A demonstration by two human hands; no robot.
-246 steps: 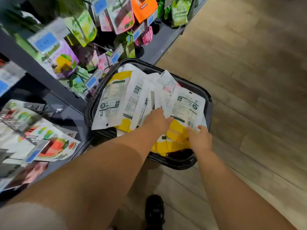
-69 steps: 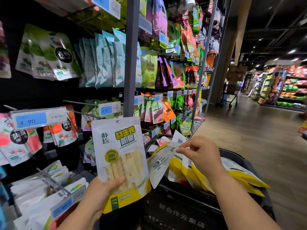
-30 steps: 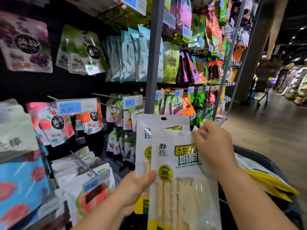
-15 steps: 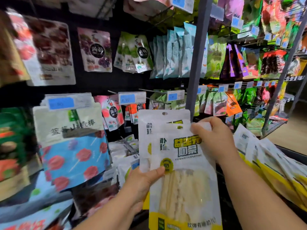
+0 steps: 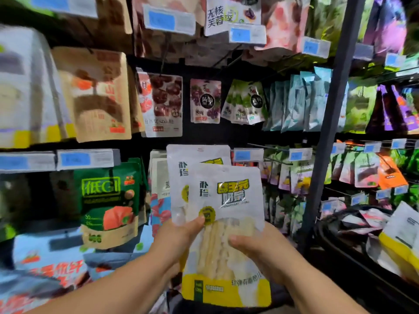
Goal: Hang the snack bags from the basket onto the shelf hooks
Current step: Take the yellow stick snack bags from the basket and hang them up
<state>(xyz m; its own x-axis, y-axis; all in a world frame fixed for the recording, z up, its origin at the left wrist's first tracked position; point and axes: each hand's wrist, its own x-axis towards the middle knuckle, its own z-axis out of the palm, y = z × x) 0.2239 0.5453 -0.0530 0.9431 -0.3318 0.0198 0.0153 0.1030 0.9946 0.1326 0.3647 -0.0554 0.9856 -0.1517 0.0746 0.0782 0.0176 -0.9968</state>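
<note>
1. Half a second ago my right hand (image 5: pixel 256 243) was pinching the top corner of the front snack bag (image 5: pixel 226 234); now it has dropped to the bag's middle, fingers curled round its right edge.
2. My left hand (image 5: pixel 179 236) keeps its grip, thumb pressed on the front of the pair, holding the rear snack bag (image 5: pixel 179 162) behind the front one.
3. Both bags stand upright and overlapped, raised in front of the middle row of the shelf, not yet on any hook.
4. The view has swung left; the basket (image 5: pixel 340 236) now sits low at the right, more bags in it.
5. I judge this as squaring up the pair before hanging. The bare hook (image 5: pixel 267 147) just right of the rear bag's top looks a likely target, though blur keeps me unsure.
</note>
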